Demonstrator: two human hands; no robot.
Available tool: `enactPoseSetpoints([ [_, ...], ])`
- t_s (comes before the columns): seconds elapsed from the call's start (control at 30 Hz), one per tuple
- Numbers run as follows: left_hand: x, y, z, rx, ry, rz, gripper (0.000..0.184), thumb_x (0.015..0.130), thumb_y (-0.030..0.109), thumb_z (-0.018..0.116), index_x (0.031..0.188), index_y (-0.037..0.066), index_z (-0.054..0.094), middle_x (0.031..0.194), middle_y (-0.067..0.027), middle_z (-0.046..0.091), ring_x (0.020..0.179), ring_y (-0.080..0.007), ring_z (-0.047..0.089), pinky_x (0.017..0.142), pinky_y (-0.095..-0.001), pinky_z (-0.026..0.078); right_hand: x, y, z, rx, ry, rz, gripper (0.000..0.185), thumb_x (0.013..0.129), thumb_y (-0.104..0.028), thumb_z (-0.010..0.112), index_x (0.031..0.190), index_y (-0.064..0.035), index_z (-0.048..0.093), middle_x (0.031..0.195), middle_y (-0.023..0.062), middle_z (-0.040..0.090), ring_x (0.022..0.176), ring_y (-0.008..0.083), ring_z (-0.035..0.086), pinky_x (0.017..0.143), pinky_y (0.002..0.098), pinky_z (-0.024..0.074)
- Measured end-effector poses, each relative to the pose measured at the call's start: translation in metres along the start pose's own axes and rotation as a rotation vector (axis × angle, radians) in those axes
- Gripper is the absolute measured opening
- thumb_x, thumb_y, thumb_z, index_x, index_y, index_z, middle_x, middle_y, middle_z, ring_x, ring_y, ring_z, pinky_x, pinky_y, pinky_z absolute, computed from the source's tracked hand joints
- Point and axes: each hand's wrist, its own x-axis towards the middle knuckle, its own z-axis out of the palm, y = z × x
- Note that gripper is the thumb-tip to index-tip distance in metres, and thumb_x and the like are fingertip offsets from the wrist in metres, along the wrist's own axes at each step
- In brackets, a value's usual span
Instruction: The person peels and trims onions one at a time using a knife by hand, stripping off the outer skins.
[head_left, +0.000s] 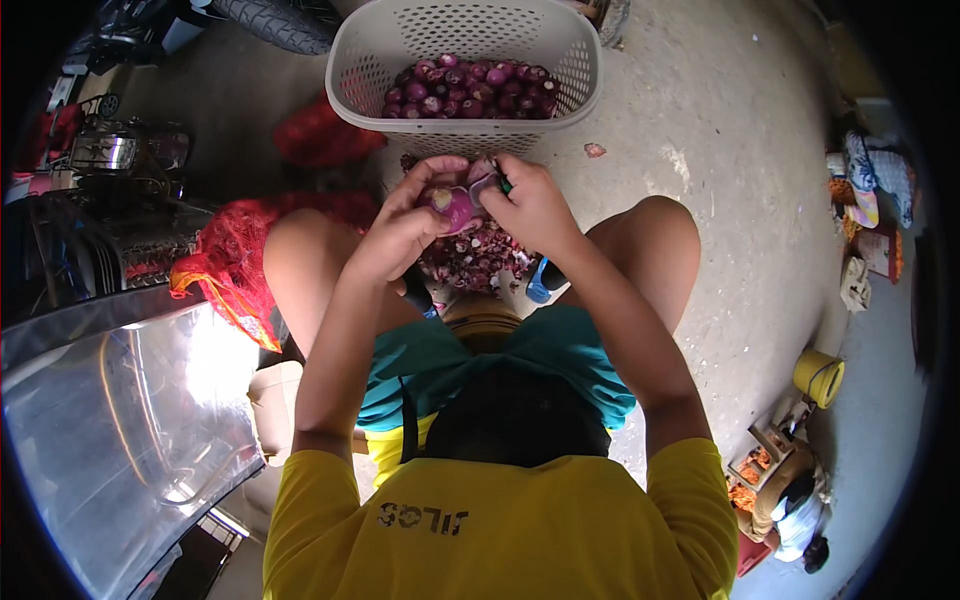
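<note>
My left hand (408, 222) is closed around a purple-red onion (460, 210), its smooth pink side facing up between the fingers and thumb. My right hand (535, 205) is closed on a small knife (483, 187). The knife's blade lies against the onion, and a bit of dark green, perhaps its handle, shows beside the fingers. A flap of skin sits near the blade. Below both hands, a heap of onion peels (480, 262) lies on the floor between my feet.
A light grey perforated basket (465, 126) holding many peeled red onions (470, 90) stands just beyond my hands. Red mesh sacks (235, 245) lie to the left, near a shiny metallic sheet (130, 400). A yellow bucket (818, 378) and another person (795, 505) are at far right.
</note>
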Motion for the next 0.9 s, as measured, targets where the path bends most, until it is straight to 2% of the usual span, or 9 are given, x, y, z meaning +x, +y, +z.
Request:
enactPoseSetpoints([
  [0.1, 0.004, 0.004, -0.005, 0.002, -0.055, -0.028, 0.055, 0.07, -0.001, 0.047, 0.124, 0.0, 0.039, 0.111, -0.0129, 0.054, 0.098, -0.0246, 0.06, 0.087, -0.0367, 0.05, 0.004, 0.005, -0.002, 0.001, 0.101, -0.008, 0.023, 0.076, -0.016, 0.059, 0.09, 0.0022, 0.057, 0.076, 0.0222, 0.061, 0.073, 0.0405, 0.06, 0.065, 0.0444, 0.0471],
  [0.2, 0.004, 0.005, -0.015, 0.075, 0.046, 0.007, 0.05, 0.075, 0.002, 0.05, 0.123, -0.001, 0.039, 0.117, -0.0165, 0.052, 0.091, -0.0253, 0.062, 0.084, -0.0328, 0.05, 0.006, 0.008, -0.006, 0.014, 0.112, 0.011, 0.027, 0.077, -0.018, 0.061, 0.094, 0.0021, 0.058, 0.077, 0.0221, 0.062, 0.074, 0.0398, 0.061, 0.065, 0.0434, 0.0476],
  [0.23, 0.003, 0.005, -0.014, 0.121, 0.086, 0.035, 0.046, 0.078, 0.003, 0.051, 0.122, 0.001, 0.04, 0.115, -0.0156, 0.053, 0.091, -0.0232, 0.062, 0.075, -0.0299, 0.05, 0.006, 0.009, -0.007, -0.016, 0.123, 0.008, 0.029, 0.078, -0.019, 0.062, 0.097, 0.0017, 0.059, 0.078, 0.0218, 0.062, 0.075, 0.0391, 0.061, 0.067, 0.0423, 0.0479],
  [0.33, 0.003, 0.004, -0.02, 0.08, 0.134, 0.037, 0.042, 0.079, 0.004, 0.056, 0.118, 0.004, 0.041, 0.109, -0.0118, 0.055, 0.087, -0.022, 0.062, 0.07, -0.0293, 0.049, 0.007, 0.005, -0.012, -0.073, 0.051, 0.004, 0.025, 0.081, -0.017, 0.063, 0.098, 0.001, 0.061, 0.085, 0.0152, 0.065, 0.078, 0.0233, 0.064, 0.074, 0.0308, 0.0475],
  [0.43, 0.001, 0.001, -0.02, 0.076, 0.17, 0.07, 0.043, 0.079, 0.002, 0.051, 0.12, 0.005, 0.041, 0.113, -0.0136, 0.054, 0.092, -0.0238, 0.062, 0.072, -0.0292, 0.049, 0.007, 0.002, -0.014, -0.174, -0.041, -0.086, 0.033, 0.078, -0.026, 0.066, 0.095, 0.0023, 0.061, 0.082, 0.0219, 0.062, 0.08, 0.0392, 0.059, 0.071, 0.0426, 0.0467],
  [0.63, 0.008, 0.002, -0.01, 0.16, 0.141, 0.08, 0.039, 0.084, 0.001, 0.05, 0.121, 0.002, 0.042, 0.116, -0.0135, 0.053, 0.098, -0.0251, 0.061, 0.081, -0.0322, 0.05, 0.008, 0.004, -0.012, -0.133, -0.039, -0.045, 0.034, 0.078, -0.027, 0.066, 0.093, 0.0033, 0.061, 0.082, 0.022, 0.061, 0.08, 0.0407, 0.058, 0.071, 0.0431, 0.046],
  [0.73, 0.008, 0.001, -0.008, 0.119, 0.137, 0.033, 0.039, 0.087, 0.003, 0.05, 0.125, 0.0, 0.042, 0.118, -0.0131, 0.053, 0.1, -0.0222, 0.059, 0.084, -0.0324, 0.05, 0.008, 0.001, -0.012, -0.065, -0.062, -0.057, 0.034, 0.078, -0.026, 0.066, 0.094, 0.0034, 0.06, 0.083, 0.0223, 0.061, 0.081, 0.0404, 0.059, 0.071, 0.0424, 0.0463],
  [0.9, 0.011, -0.005, -0.008, 0.094, 0.139, 0.016, 0.038, 0.09, 0.007, 0.05, 0.127, -0.001, 0.042, 0.117, -0.0119, 0.053, 0.1, -0.0178, 0.058, 0.082, -0.0319, 0.05, 0.008, -0.002, -0.012, 0.033, -0.104, -0.132, 0.033, 0.078, -0.024, 0.066, 0.097, 0.0028, 0.061, 0.085, 0.0221, 0.061, 0.081, 0.0397, 0.059, 0.071, 0.0415, 0.0467],
])
